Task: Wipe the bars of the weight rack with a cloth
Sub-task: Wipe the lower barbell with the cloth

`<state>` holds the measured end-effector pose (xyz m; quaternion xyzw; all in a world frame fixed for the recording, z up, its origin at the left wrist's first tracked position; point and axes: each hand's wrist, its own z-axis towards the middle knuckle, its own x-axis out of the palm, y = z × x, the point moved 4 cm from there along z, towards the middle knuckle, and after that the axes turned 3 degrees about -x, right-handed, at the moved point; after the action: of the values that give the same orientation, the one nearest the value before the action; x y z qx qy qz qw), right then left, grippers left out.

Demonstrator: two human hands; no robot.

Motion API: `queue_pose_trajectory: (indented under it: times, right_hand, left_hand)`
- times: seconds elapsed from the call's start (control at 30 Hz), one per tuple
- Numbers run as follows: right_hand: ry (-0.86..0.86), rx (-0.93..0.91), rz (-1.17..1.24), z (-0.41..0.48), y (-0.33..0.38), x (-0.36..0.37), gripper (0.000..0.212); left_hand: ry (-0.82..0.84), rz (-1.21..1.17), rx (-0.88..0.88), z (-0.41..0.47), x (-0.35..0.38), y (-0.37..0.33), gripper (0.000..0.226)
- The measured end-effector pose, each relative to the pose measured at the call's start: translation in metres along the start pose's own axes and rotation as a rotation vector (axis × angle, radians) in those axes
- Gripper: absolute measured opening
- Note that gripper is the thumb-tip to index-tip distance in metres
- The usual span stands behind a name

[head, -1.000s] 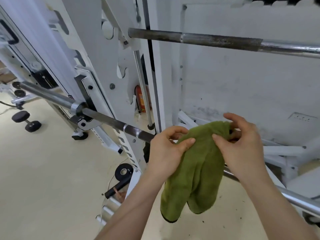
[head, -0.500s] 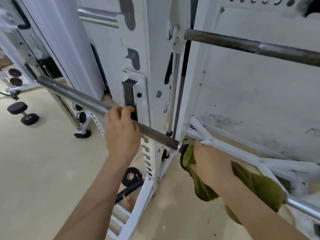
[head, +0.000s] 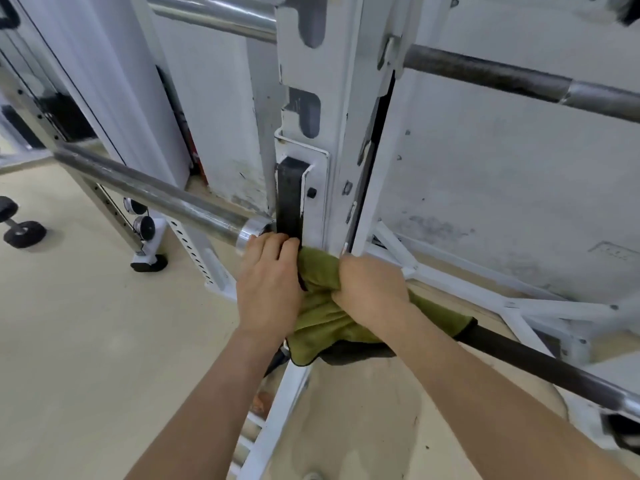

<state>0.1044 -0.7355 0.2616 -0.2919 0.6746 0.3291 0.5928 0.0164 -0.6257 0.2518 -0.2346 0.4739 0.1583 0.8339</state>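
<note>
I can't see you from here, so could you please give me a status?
Left hand grips the bar by its collar. Right hand grips the green cloth round the bar. Rack upright close ahead of both hands.

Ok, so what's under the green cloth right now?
The dark bar runs under the green cloth, emerging on its right. The right hand grips the cloth around it; the wrapped stretch is hidden.
</note>
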Motion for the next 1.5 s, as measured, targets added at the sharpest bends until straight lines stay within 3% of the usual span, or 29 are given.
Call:
queue_pose_trajectory:
  times: [0.1,0.2,0.27,0.4,0.57,0.7,0.9,1.03,1.13,1.23,1.37,1.4,1.5]
  right_hand:
    - [0.001,0.153,-0.056,-0.055,-0.060,0.003,0.010]
    - [0.038,0.340,-0.130,-0.104,-0.100,-0.003,0.016]
    - [0.081,0.415,-0.110,-0.109,-0.105,-0.006,0.016]
    - [-0.005,0.285,-0.116,-0.056,-0.050,-0.001,0.011]
    - [-0.047,0.049,-0.083,-0.010,0.000,-0.008,0.021]
    - [-0.063,0.118,-0.044,-0.068,-0.073,0.001,0.013]
    - [-0.039,0.301,-0.096,-0.190,-0.203,0.005,0.022]
    - [-0.129,0.446,-0.235,-0.287,-0.292,-0.001,0.034]
    - [-0.055,0.639,-0.254,-0.356,-0.355,-0.007,0.023]
    - [-0.097,0.607,-0.232,-0.367,-0.365,-0.011,0.017]
    - [-0.206,0.398,-0.115,-0.318,-0.313,0.007,0.007]
    - [-0.263,0.356,-0.119,-0.313,-0.309,0.009,0.010]
    - [-0.369,0.301,-0.145,-0.339,-0.344,0.015,0.020]
  left_hand:
    - [0.058,0.041,-0.033,-0.005,-0.006,-0.021,0.037]
    - [0.092,-0.058,0.163,-0.018,-0.001,-0.057,0.038]
    - [0.107,-0.155,0.185,-0.023,0.005,-0.063,0.045]
    - [0.146,-0.370,0.077,-0.027,0.002,-0.070,0.062]
    - [0.155,-0.414,-0.046,-0.016,-0.007,-0.060,0.052]
    - [0.245,-0.149,0.191,-0.035,0.001,-0.107,0.049]
    - [0.338,-0.205,0.559,-0.101,0.014,-0.246,0.050]
    - [0.374,-0.212,0.748,-0.143,0.017,-0.337,0.053]
    - [0.388,-0.224,0.851,-0.178,0.016,-0.403,0.066]
    - [0.408,-0.307,0.784,-0.200,0.014,-0.444,0.055]
    - [0.489,-0.590,0.198,-0.176,0.010,-0.445,0.035]
    - [0.469,-0.586,0.152,-0.169,0.008,-0.445,0.038]
    - [0.437,-0.408,0.337,-0.170,0.009,-0.470,0.037]
